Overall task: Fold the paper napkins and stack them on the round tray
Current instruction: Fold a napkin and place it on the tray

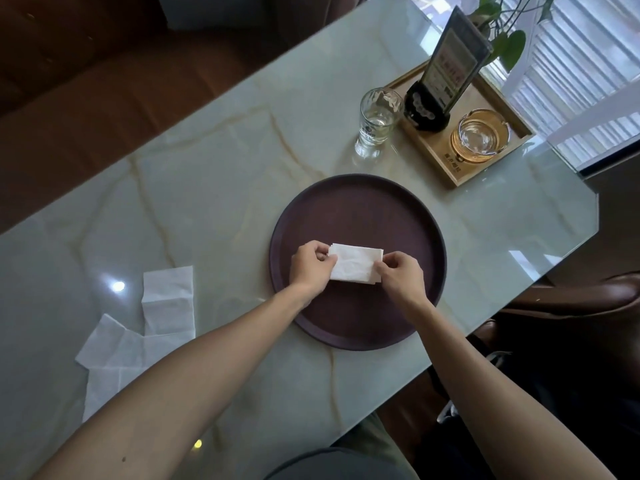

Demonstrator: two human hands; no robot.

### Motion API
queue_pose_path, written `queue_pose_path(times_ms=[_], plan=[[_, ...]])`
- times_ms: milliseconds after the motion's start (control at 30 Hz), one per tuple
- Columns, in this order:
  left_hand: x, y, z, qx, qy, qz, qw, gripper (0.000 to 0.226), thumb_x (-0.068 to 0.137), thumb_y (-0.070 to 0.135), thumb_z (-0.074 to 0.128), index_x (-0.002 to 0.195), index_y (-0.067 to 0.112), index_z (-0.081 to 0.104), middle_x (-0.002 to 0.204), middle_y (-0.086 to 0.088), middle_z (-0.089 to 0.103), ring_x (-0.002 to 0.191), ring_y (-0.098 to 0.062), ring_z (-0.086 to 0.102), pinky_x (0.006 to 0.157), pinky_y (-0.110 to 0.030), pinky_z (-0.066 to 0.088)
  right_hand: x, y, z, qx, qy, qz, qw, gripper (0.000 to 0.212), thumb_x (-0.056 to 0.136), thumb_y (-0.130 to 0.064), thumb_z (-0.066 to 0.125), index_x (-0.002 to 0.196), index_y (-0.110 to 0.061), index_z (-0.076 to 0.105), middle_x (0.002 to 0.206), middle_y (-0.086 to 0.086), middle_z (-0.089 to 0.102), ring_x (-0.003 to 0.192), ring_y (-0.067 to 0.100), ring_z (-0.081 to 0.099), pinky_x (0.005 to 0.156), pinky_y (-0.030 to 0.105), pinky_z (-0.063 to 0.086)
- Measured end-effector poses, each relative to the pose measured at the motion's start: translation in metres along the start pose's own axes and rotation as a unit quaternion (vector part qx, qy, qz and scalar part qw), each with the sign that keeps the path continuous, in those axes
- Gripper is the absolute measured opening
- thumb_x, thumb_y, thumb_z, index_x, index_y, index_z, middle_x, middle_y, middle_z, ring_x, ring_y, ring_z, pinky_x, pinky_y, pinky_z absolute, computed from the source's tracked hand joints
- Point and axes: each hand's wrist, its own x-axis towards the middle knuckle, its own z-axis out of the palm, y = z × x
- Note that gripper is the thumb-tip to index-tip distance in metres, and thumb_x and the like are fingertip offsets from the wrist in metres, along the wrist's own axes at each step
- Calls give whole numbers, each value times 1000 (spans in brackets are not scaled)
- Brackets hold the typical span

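Holding a folded napkin [355, 263] between both hands over the near half of the round tray [408, 216], the person looks to be early in the job: this white rectangle is the only folded piece in view, and whether it already rests on the tray's dark surface or hangs just above it cannot be told from this angle. The left hand [309, 268] pinches the napkin's left short edge with thumb and curled fingers, and the right hand [401, 277] pinches the right short edge the same way, so both are clamped on the paper and neither is free. Well to the left on the marble table [214, 188] lie the unfolded napkins [138, 327], at least two overlapping sheets, partly hidden by the left forearm, so their exact count is unclear; by my judgement these are what remains to fold and stack. The held napkin is a neat, slightly crumpled rectangle with layered edges showing at its right corner, which suggests several thicknesses of soft, thin paper that would crease easily and shift if set down carelessly. Beyond the tray stand a glass [379, 121] and a wooden tray [460, 129] with an ashtray [479, 135].
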Motion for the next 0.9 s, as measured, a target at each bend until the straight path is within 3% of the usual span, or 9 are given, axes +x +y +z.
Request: queue_pose_path(times_ms=[200, 467, 567, 667, 800, 900], plan=[[3, -5, 2, 52, -9, 15, 998, 9, 88, 18, 68, 94, 14, 72, 75, 6, 66, 75, -13, 64, 65, -22, 41, 6, 3, 2, -21, -9, 5, 1000, 8, 91, -20, 63, 93, -15, 69, 89, -5, 70, 80, 11, 64, 62, 25, 45], [8, -16, -3, 58, 8, 24, 998, 8, 89, 19, 67, 96, 15, 71, 76, 5, 65, 77, -17, 64, 68, -24, 43, 1, 3, 9, -61, -11, 5, 998, 10, 93, -23, 63, 97, -14, 65, 94, -4, 68, 84, 16, 62, 62, 28, 42], [8, -16, -5, 49, 5, 26, 998, 10, 91, 22, 67, 97, 14, 71, 80, 3, 66, 79, -17, 64, 69, -24, 42, 0, 1, 8, -85, -3, 17, 996, 14, 92, -26, 64, 97, -14, 62, 94, -2, 67, 85, 20, 62, 69, 32, 42], [8, -17, -8, 8, 8, -2, 1000, 12, 92, 28, 68, 92, 16, 69, 83, 0, 70, 82, -20, 70, 73, -30, 52, -5, -4, 6, -112, 9, 23, 993, 19, 91, -31, 63, 97, -14, 59, 95, 0, 68, 85, 24, 63, 71, 36, 47], [6, -22, -25, -38, 9, -4, 999, 11, 91, 30, 69, 83, 23, 65, 81, 0, 73, 80, -25, 74, 80, -40, 59, -16, -23, 11, -143, 20, -41, 989, 21, 92, -34, 61, 100, -15, 58, 101, -1, 66, 92, 25, 63, 79, 38, 51], [3, -29, -55, -47, 21, 0, 999, 15, 92, 31, 69, 91, 16, 70, 80, 1, 70, 80, -22, 71, 74, -29, 53, -24, -53, 28, -127, -15, -93, 987, 22, 91, -36, 64, 101, -17, 63, 102, -2, 68, 95, 21, 65, 79, 36, 50]])
